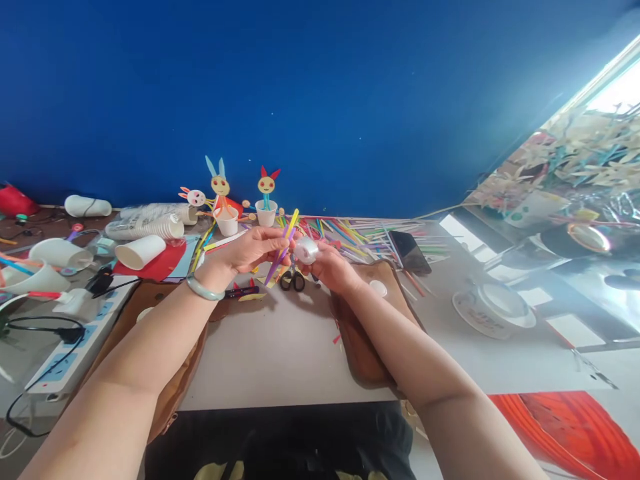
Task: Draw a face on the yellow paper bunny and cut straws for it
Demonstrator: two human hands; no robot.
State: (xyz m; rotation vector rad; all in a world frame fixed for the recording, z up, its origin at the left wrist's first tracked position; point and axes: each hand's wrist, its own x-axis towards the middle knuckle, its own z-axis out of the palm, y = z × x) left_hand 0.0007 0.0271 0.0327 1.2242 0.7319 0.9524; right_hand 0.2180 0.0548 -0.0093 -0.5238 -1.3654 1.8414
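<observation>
My left hand point(260, 247), with a pale bangle point(204, 288) at the wrist, pinches a yellow straw point(295, 219) and a purple straw point(274, 268); they look crossed at the fingertips. Close beside it, my right hand point(334, 265) grips a shiny white round piece point(307, 251), whose kind I cannot make out. The two hands nearly meet above the table. Black-handled scissors point(293, 280) lie just under them. A dark-handled tool point(241, 292) is below my left wrist.
Behind are rabbit-faced figures in white cups point(267, 215) and a pile of coloured straws point(350, 237). A phone point(410, 252) lies right. Paper cups point(141, 252) and a power strip point(83, 347) are left. A brown pouch point(367, 347) lies under my right forearm.
</observation>
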